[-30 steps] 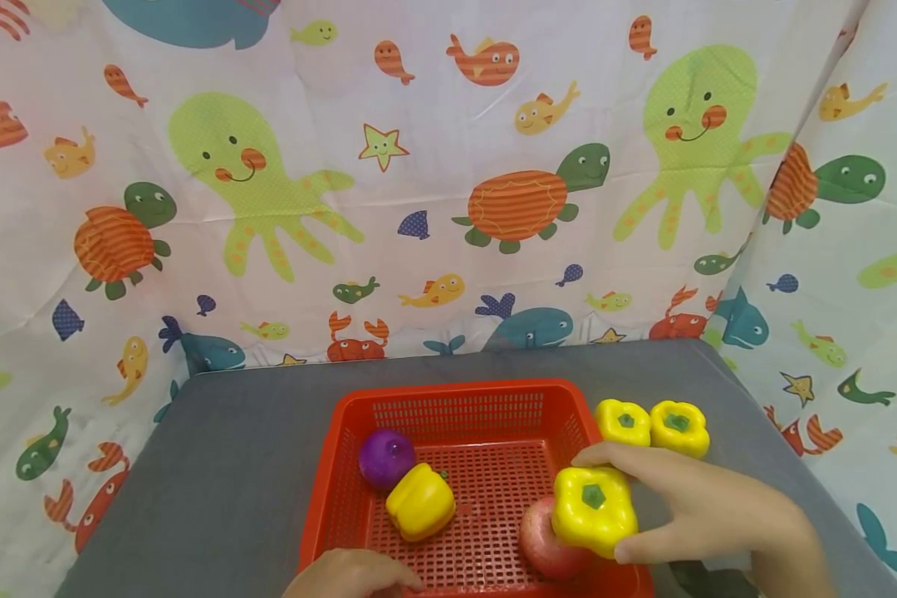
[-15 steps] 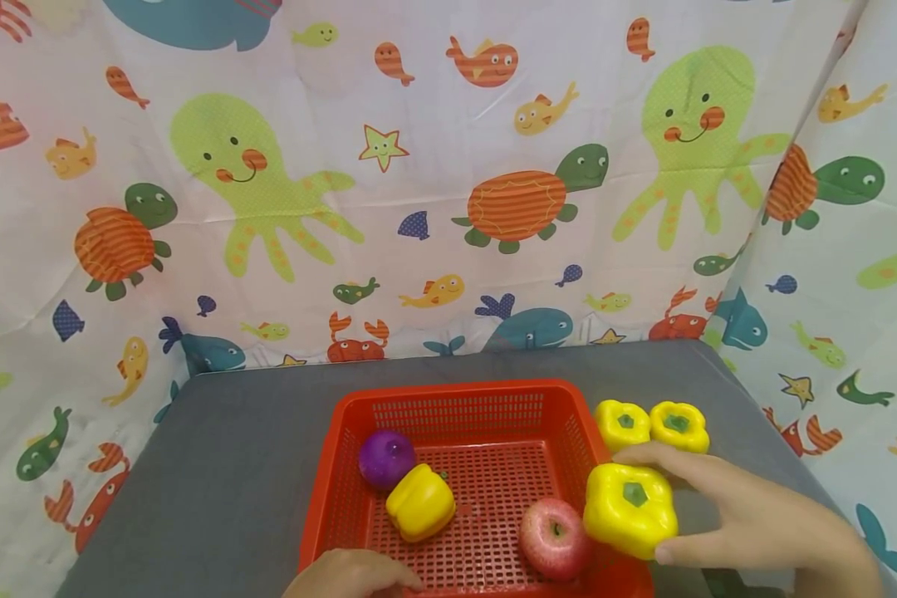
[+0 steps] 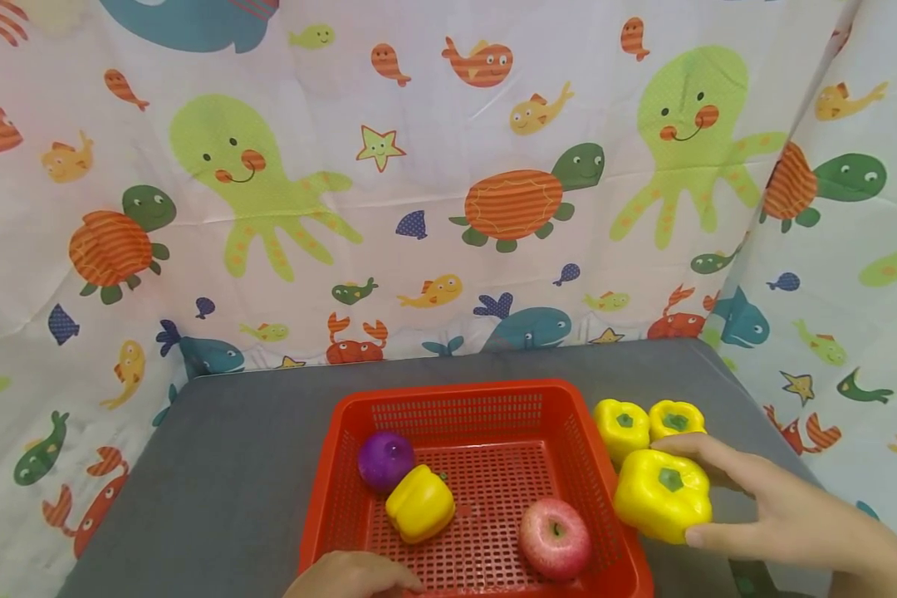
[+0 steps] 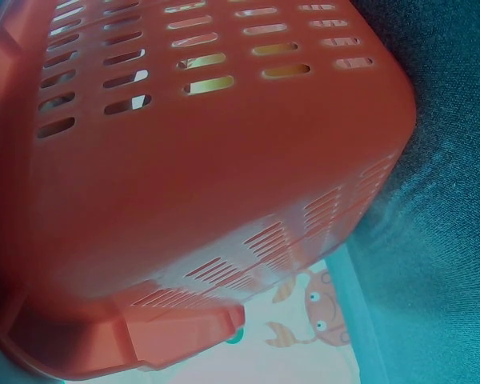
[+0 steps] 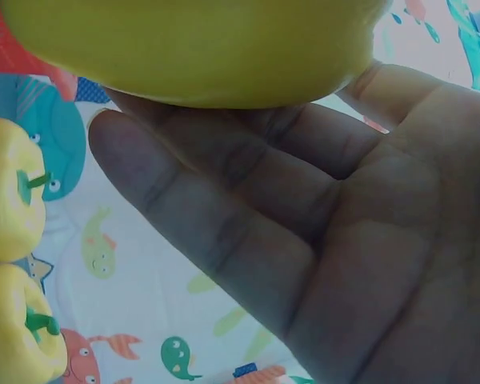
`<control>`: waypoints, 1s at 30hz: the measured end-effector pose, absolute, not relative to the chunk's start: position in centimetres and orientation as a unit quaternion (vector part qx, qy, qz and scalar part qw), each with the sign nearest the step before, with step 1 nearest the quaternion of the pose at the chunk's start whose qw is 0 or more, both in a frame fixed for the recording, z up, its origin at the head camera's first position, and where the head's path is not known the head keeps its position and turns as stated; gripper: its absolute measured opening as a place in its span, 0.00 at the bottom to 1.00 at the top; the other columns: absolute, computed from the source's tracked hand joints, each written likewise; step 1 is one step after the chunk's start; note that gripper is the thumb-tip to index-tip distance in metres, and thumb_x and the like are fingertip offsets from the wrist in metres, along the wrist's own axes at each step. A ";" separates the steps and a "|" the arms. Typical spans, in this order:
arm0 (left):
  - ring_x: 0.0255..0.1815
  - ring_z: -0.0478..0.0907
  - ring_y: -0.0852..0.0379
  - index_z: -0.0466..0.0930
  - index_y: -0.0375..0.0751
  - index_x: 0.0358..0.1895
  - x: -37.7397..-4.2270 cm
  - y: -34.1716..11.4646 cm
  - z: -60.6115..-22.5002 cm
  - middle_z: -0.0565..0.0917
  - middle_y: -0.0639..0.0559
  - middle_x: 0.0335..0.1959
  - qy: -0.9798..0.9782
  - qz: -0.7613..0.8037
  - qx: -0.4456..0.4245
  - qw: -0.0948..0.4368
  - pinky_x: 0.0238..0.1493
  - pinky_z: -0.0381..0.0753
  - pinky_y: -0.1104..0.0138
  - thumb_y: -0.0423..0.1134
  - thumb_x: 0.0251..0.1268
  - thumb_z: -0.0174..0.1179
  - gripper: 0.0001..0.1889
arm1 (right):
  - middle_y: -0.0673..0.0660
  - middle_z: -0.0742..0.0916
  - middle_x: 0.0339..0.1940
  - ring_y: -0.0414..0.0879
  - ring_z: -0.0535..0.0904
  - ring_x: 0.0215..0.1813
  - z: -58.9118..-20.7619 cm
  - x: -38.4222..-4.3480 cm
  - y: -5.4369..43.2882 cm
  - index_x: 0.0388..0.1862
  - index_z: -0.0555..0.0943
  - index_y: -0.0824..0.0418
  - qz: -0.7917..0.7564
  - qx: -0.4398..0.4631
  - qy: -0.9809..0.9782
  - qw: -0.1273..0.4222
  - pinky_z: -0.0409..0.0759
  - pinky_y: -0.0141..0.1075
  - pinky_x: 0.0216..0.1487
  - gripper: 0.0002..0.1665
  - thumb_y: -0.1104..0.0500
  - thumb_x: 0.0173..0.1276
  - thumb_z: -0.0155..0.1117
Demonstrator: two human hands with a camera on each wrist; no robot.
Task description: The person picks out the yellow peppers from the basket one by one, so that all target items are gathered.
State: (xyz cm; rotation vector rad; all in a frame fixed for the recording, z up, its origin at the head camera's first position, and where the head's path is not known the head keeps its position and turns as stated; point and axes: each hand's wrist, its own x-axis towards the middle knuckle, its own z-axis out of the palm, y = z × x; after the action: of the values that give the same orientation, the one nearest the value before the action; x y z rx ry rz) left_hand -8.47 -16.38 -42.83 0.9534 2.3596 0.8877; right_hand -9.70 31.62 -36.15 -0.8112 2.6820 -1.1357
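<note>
Item count: yellow bell peppers (image 3: 421,503), four in total; pink-red apple (image 3: 556,540), one; round purple item (image 3: 385,462), one; red perforated basket (image 3: 456,388), one; gray tabletop (image 3: 217,482), one.

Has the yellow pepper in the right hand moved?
Yes. The held pepper moved right: a second ago it covered part of the apple; now it's at the right edge of the basket.

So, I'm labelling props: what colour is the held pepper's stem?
The stem is green; the head view shows it best.
</note>
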 end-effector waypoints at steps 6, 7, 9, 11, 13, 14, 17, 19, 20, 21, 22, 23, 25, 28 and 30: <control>0.40 0.78 0.73 0.86 0.52 0.52 -8.5 -16.3 -42.8 0.83 0.72 0.42 0.853 0.320 0.346 0.222 0.43 0.81 0.70 0.54 0.69 0.62 0.16 | 0.47 0.80 0.59 0.39 0.73 0.54 -36.7 -9.7 32.5 0.70 0.68 0.44 -0.381 -0.224 0.894 0.067 0.80 0.35 0.42 0.38 0.60 0.65 0.73; 0.40 0.78 0.73 0.86 0.52 0.52 -8.5 -16.3 -42.8 0.83 0.72 0.42 0.854 0.319 0.345 0.223 0.43 0.81 0.70 0.54 0.68 0.62 0.16 | 0.47 0.80 0.58 0.40 0.74 0.53 -36.8 -9.7 32.7 0.70 0.68 0.44 -0.381 -0.225 0.895 0.065 0.80 0.35 0.42 0.38 0.60 0.64 0.73; 0.40 0.78 0.73 0.86 0.52 0.52 -8.5 -16.3 -42.8 0.83 0.72 0.42 0.855 0.316 0.348 0.220 0.43 0.81 0.70 0.55 0.68 0.62 0.16 | 0.47 0.80 0.57 0.40 0.76 0.51 -36.9 -10.0 32.9 0.69 0.68 0.45 -0.378 -0.229 0.895 0.062 0.81 0.35 0.42 0.37 0.61 0.64 0.73; 0.41 0.78 0.72 0.86 0.52 0.52 -8.6 -16.3 -42.8 0.83 0.71 0.43 0.856 0.311 0.352 0.214 0.43 0.81 0.70 0.55 0.69 0.61 0.17 | 0.46 0.81 0.55 0.40 0.77 0.50 -37.1 -10.2 33.0 0.68 0.69 0.46 -0.373 -0.239 0.894 0.061 0.81 0.35 0.42 0.36 0.60 0.64 0.73; 0.41 0.78 0.72 0.86 0.51 0.52 -8.6 -16.3 -42.8 0.83 0.71 0.43 0.857 0.310 0.354 0.212 0.43 0.81 0.70 0.56 0.69 0.61 0.17 | 0.46 0.82 0.54 0.40 0.78 0.50 -37.3 -10.6 33.1 0.68 0.70 0.47 -0.372 -0.252 0.891 0.064 0.82 0.35 0.43 0.36 0.59 0.64 0.74; 0.41 0.79 0.72 0.86 0.51 0.52 -8.6 -16.4 -42.8 0.83 0.71 0.43 0.856 0.312 0.355 0.210 0.43 0.81 0.70 0.56 0.69 0.61 0.17 | 0.47 0.82 0.55 0.40 0.78 0.51 -37.5 -10.8 33.1 0.68 0.70 0.47 -0.375 -0.252 0.889 0.075 0.82 0.35 0.43 0.35 0.58 0.65 0.74; 0.40 0.78 0.73 0.86 0.51 0.52 -8.5 -16.4 -42.9 0.83 0.72 0.42 0.856 0.314 0.351 0.214 0.43 0.81 0.70 0.55 0.69 0.62 0.17 | 0.54 0.80 0.59 0.39 0.77 0.52 -38.1 -11.4 33.4 0.70 0.69 0.51 -0.385 -0.248 0.881 0.119 0.83 0.36 0.44 0.36 0.57 0.66 0.73; 0.40 0.78 0.73 0.86 0.52 0.52 -8.5 -16.4 -42.9 0.83 0.72 0.42 0.857 0.313 0.350 0.215 0.42 0.81 0.70 0.55 0.68 0.62 0.17 | 0.60 0.78 0.61 0.39 0.78 0.51 -38.5 -11.8 33.5 0.72 0.68 0.55 -0.397 -0.232 0.874 0.158 0.83 0.35 0.44 0.38 0.57 0.66 0.73; 0.40 0.78 0.73 0.86 0.52 0.52 -8.5 -16.4 -42.9 0.83 0.72 0.42 0.856 0.312 0.350 0.215 0.42 0.81 0.70 0.55 0.68 0.62 0.17 | 0.63 0.77 0.62 0.38 0.78 0.51 -38.7 -12.0 33.6 0.72 0.67 0.57 -0.402 -0.225 0.870 0.177 0.83 0.35 0.44 0.38 0.58 0.66 0.73; 0.40 0.78 0.73 0.86 0.52 0.52 -8.5 -16.3 -42.9 0.83 0.72 0.42 0.857 0.311 0.351 0.215 0.42 0.81 0.70 0.55 0.68 0.62 0.16 | 0.65 0.76 0.62 0.39 0.78 0.50 -38.9 -12.3 33.7 0.73 0.66 0.59 -0.410 -0.217 0.864 0.196 0.83 0.35 0.44 0.39 0.59 0.66 0.72; 0.40 0.78 0.73 0.86 0.52 0.52 -8.5 -16.3 -42.9 0.83 0.72 0.42 0.857 0.310 0.353 0.214 0.42 0.81 0.70 0.55 0.68 0.62 0.16 | 0.67 0.75 0.63 0.39 0.78 0.50 -39.1 -12.5 33.7 0.74 0.66 0.61 -0.420 -0.211 0.856 0.213 0.83 0.36 0.44 0.40 0.60 0.66 0.71; 0.40 0.78 0.73 0.86 0.52 0.52 -8.5 -16.4 -42.9 0.83 0.72 0.42 0.856 0.309 0.355 0.212 0.42 0.81 0.70 0.55 0.68 0.62 0.17 | 0.67 0.75 0.63 0.40 0.79 0.49 -39.3 -12.7 33.7 0.74 0.66 0.61 -0.428 -0.209 0.850 0.225 0.83 0.36 0.44 0.40 0.61 0.65 0.71; 0.40 0.78 0.73 0.86 0.51 0.52 -8.6 -16.4 -42.9 0.83 0.72 0.42 0.856 0.309 0.357 0.210 0.42 0.81 0.70 0.55 0.69 0.62 0.17 | 0.67 0.75 0.63 0.42 0.79 0.49 -39.6 -13.0 33.8 0.73 0.67 0.62 -0.440 -0.217 0.839 0.236 0.83 0.37 0.44 0.40 0.63 0.64 0.71; 0.40 0.78 0.73 0.86 0.52 0.52 -8.5 -16.4 -42.9 0.83 0.72 0.42 0.858 0.307 0.355 0.210 0.42 0.81 0.70 0.55 0.68 0.62 0.16 | 0.61 0.77 0.61 0.43 0.78 0.50 -40.0 -13.3 33.9 0.72 0.70 0.59 -0.449 -0.238 0.827 0.241 0.83 0.38 0.44 0.38 0.66 0.63 0.71; 0.40 0.78 0.73 0.86 0.52 0.52 -8.5 -16.3 -42.9 0.83 0.72 0.42 0.859 0.304 0.354 0.209 0.42 0.81 0.70 0.55 0.68 0.62 0.17 | 0.57 0.78 0.61 0.43 0.78 0.51 -40.2 -13.5 34.0 0.71 0.72 0.57 -0.446 -0.249 0.825 0.241 0.82 0.38 0.44 0.37 0.66 0.63 0.70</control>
State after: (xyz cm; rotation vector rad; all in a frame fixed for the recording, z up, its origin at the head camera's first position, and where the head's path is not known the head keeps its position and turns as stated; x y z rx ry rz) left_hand -8.54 -16.35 -42.90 0.9846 2.3900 0.8453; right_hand -13.49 33.97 -40.21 -0.6818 2.2558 -1.2202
